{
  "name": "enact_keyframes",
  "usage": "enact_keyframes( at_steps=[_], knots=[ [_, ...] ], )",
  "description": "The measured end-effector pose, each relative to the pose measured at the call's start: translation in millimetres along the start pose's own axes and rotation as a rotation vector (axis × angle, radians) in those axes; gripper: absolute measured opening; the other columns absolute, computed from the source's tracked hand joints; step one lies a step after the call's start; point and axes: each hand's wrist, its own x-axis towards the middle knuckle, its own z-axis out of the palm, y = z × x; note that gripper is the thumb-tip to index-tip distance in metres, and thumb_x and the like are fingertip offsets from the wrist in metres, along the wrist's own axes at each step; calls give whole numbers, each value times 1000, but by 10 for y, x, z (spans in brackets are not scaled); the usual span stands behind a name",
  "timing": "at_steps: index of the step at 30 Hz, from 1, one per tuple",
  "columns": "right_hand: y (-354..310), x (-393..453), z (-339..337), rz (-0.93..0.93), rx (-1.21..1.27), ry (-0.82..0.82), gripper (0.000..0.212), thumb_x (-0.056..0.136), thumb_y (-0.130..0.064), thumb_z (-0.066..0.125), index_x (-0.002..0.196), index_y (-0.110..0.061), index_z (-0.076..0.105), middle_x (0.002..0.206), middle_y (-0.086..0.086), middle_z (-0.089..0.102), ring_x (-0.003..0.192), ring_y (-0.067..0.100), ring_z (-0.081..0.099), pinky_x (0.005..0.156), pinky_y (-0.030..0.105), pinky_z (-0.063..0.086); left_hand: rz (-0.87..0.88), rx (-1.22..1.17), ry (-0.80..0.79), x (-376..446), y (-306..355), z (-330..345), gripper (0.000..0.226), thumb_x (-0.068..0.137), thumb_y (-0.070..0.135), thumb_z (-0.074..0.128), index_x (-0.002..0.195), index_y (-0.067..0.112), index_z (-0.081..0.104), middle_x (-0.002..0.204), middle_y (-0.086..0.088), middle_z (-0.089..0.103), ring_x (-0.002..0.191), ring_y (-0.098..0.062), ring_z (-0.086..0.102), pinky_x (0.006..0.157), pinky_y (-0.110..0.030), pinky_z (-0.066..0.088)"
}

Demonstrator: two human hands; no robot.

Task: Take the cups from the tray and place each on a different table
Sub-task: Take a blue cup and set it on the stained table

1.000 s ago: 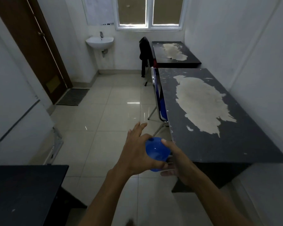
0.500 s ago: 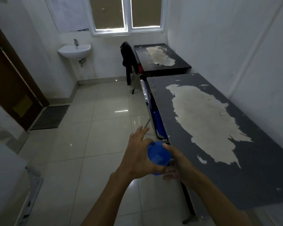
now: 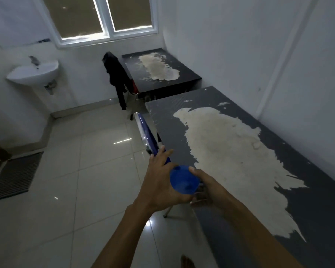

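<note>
- A person's 2 bare forearms reach forward from the bottom of the view, meeting just below centre.
- A small, round, blue plastic cup (image 3: 184, 179) sits between both hands, its open mouth tilted toward the camera. It is held in the air over the near left edge of a table, not resting on it.
- The left hand (image 3: 161, 183) cups the blue cup from the 9 o'clock side. Its palm presses against the cup wall, and its fingers (image 3: 165, 154) stretch out straight and slightly apart toward 12 o'clock.
- The right hand (image 3: 206, 187) grips the cup from the 3 o'clock side. Its thumb (image 3: 193, 169) lies on the rim, and its other fingers curl underneath the cup.
- A long dark grey table with a big, pale, worn patch on its top (image 3: 290, 151) runs from 5 o'clock up toward 1 o'clock along a white wall.
- A second, smaller dark table with a similar pale patch (image 3: 188, 74) stands beyond it at 12 o'clock, under a white-framed window (image 3: 106, 18).
- A blue folding chair (image 3: 147, 134) leans just beside the long table's left edge.
- A black garment (image 3: 116, 74) hangs beside the far table.
- A white wall-mounted basin (image 3: 34, 73) is at 10 o'clock.
- Glossy pale floor tiles (image 3: 75, 171) fill the left side.
</note>
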Motion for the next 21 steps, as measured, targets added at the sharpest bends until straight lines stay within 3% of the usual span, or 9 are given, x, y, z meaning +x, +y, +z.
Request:
enact_keyframes(
  at_steps=[8,13,18,21],
  knots=[
    [-323,629,-525,-21,136,75,63,66,-74,65,109,-29,68,91,8,77,77,25,74,64,31,59,108,-19,-53,1043,-224,336,79,53,53,87,116,12,66,149,-12,39,147,-24,13,120,-52,0],
    [-285,808,-854,27,236,202,56,75,-69,60,117,-32,64,106,8,73,89,26,73,81,42,60,204,-75,-165,1551,-227,696,76,53,54,82,112,9,68,144,-14,45,144,-30,22,116,-64,10],
    [-266,898,-1140,101,340,360,55,78,-66,58,117,-29,66,107,6,73,93,25,71,78,36,58,339,-171,-265,1997,-300,1152,75,48,49,85,108,7,69,138,-15,50,137,-32,31,110,-68,21],
    [-239,944,-1246,139,414,464,55,81,-64,58,119,-26,65,111,8,71,98,27,69,82,38,57,399,-219,-337,2226,-331,1401,73,49,46,85,107,5,70,134,-17,53,135,-34,36,113,-66,17]
  ],
)
